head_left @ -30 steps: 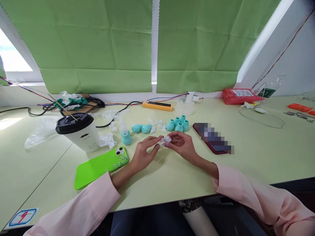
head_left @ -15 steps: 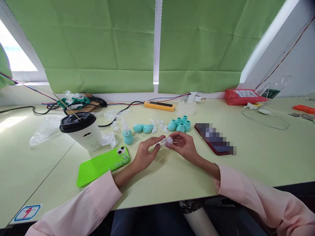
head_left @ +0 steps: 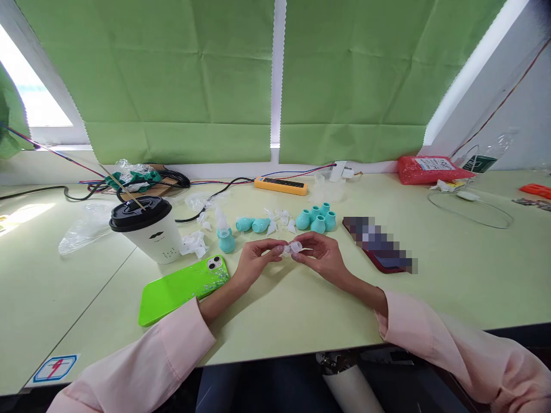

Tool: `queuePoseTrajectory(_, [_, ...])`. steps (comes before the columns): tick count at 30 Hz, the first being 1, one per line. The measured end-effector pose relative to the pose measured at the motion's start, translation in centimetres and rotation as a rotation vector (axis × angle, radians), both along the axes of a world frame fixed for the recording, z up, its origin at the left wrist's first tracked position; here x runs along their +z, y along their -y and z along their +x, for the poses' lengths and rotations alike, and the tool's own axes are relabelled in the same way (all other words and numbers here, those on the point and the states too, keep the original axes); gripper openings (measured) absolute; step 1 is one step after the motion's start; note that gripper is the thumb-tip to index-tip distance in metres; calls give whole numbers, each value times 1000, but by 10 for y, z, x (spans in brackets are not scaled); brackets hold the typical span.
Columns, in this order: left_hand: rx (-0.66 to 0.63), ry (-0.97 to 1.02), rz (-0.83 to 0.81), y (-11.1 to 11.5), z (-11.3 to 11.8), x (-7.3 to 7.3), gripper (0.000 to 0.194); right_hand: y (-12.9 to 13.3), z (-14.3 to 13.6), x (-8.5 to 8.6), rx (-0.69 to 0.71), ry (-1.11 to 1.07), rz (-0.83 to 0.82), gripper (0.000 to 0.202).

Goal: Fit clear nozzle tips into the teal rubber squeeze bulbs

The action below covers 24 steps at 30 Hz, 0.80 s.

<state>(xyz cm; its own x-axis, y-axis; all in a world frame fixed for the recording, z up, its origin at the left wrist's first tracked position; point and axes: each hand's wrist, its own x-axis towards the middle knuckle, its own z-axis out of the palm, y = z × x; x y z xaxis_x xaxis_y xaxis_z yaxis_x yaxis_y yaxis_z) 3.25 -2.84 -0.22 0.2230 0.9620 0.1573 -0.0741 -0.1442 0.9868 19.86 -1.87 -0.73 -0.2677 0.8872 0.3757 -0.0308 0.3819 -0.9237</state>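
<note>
Remotely, I pinch a clear plastic piece (head_left: 295, 247) between left hand (head_left: 255, 261) and right hand (head_left: 322, 255), on the near side of the teal bulbs (head_left: 318, 224); a light, level grip — I judge — prevents slipping.

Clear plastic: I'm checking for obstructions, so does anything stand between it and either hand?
Nothing visible does: the left hand and right hand both touch the clear plastic; the turquoise bulbs are beyond it.

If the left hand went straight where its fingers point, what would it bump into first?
The left hand would meet the small clear piece first, then probably the right hand; depth is hard to judge.
</note>
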Motion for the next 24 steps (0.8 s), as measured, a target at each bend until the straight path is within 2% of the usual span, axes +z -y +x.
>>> queuePoseTrajectory(3, [25, -10, 30, 0, -1, 1, 20, 1, -1, 1, 0, 17, -6, 24])
queuePoseTrajectory(7, [93, -142, 218, 2, -2, 2, 13, 3, -1, 2, -5, 30, -34, 26])
queuePoseTrajectory(9, [129, -227, 340, 4, -1, 2, 12, 3, -1, 2, -14, 18, -50, 28])
queuePoseTrajectory(14, [233, -431, 771, 8, 1, -1, 14, 1, -1, -1, -12, -21, -70, 30])
queuePoseTrajectory(17, [242, -511, 918, 7, 0, -6, 20, 0, -1, -2, -29, -22, -63, 30])
queuePoseTrajectory(21, [223, -606, 1015, 5, -2, -12, 24, 1, -1, -1, -69, 24, -32, 32])
queuePoseTrajectory(24, [209, -666, 976, 7, -3, -11, 25, 3, -1, 1, -84, 48, -22, 31])
